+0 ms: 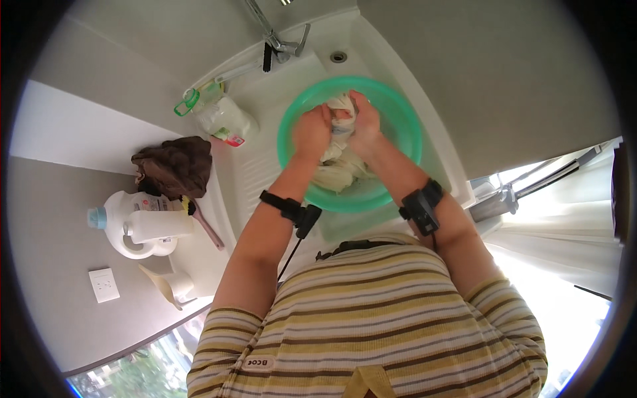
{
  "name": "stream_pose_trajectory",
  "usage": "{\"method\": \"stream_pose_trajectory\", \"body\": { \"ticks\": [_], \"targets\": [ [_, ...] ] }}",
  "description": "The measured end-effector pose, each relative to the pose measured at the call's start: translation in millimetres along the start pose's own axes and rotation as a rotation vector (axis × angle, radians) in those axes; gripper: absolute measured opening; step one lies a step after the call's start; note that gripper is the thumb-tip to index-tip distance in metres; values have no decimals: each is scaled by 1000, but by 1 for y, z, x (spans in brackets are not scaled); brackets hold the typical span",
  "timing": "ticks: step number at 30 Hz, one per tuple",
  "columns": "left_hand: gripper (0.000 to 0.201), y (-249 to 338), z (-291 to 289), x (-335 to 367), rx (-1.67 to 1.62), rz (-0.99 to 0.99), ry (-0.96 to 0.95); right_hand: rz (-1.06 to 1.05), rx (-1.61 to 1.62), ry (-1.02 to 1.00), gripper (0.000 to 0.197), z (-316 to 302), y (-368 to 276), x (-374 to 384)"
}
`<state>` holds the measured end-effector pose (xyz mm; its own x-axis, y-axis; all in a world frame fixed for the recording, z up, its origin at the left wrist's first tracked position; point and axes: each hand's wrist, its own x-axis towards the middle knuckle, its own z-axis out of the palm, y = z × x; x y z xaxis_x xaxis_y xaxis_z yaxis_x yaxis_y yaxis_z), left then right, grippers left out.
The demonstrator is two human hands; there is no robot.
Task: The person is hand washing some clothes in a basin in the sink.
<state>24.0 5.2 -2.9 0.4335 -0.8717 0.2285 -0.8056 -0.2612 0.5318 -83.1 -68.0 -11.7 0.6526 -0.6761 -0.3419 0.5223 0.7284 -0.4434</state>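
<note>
A round green basin stands in the white sink, with water and a wet pale cloth in it. My left hand grips the cloth from the left, fingers curled round it. On the other side my right hand holds the same cloth, thumb and fingers closed at its upper part. Between the two hands a bunched length of cloth is raised, showing a small reddish patch. The rest of it hangs down into the basin. Its exact kind cannot be made out.
A chrome faucet rises behind the basin, near a drain hole. Left on the ribbed sink stands a clear jar with a green handle. Beyond are a brown cloth, a brush and white detergent jugs.
</note>
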Motion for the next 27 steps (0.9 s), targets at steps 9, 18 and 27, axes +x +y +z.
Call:
{"method": "stream_pose_trajectory", "body": {
  "ticks": [9, 18, 27],
  "targets": [
    [61, 28, 7, -15, -465, -40, 100, 50, -52, -55, 22, 9, 13, 1],
    [26, 82, -23, -58, -87, 293, -264, 224, 205, -7, 38, -56, -18, 4],
    [18, 41, 21, -15, 2, 114, 196, 148, -11, 260, 18, -2, -2, -16]
  ]
}}
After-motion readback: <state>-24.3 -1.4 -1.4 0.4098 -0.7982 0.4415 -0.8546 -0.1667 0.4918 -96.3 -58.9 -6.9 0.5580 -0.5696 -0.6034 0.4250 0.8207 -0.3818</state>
